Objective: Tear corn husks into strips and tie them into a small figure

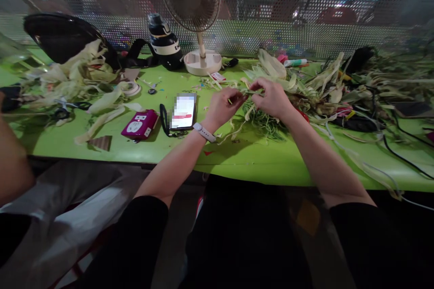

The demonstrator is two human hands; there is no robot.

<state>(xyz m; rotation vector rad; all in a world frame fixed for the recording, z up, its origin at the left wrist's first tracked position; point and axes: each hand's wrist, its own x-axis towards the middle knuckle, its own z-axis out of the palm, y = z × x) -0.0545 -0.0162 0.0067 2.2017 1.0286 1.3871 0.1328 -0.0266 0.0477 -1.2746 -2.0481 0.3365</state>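
My left hand (224, 104), with a pale band on its wrist, is pinched at the fingertips. Close to its right, my right hand (271, 98) is pinched too. Between the two hands runs a thin green strip of leaf (249, 92), gripped from both sides; its ends are hidden by my fingers. Below my right hand lies a tangle of green strands (266, 123) on the green table (237, 162). A broad pale corn husk (271, 64) rests just behind my hands.
Left of my hands are a lit phone (183, 110) and a magenta box-shaped device (139, 125). A fan (202, 61) and a dark bottle (166, 45) stand at the back. Husks (84, 65), scissors (63, 112) and another person's arm (13, 158) are left; cables (389, 144) lie right.
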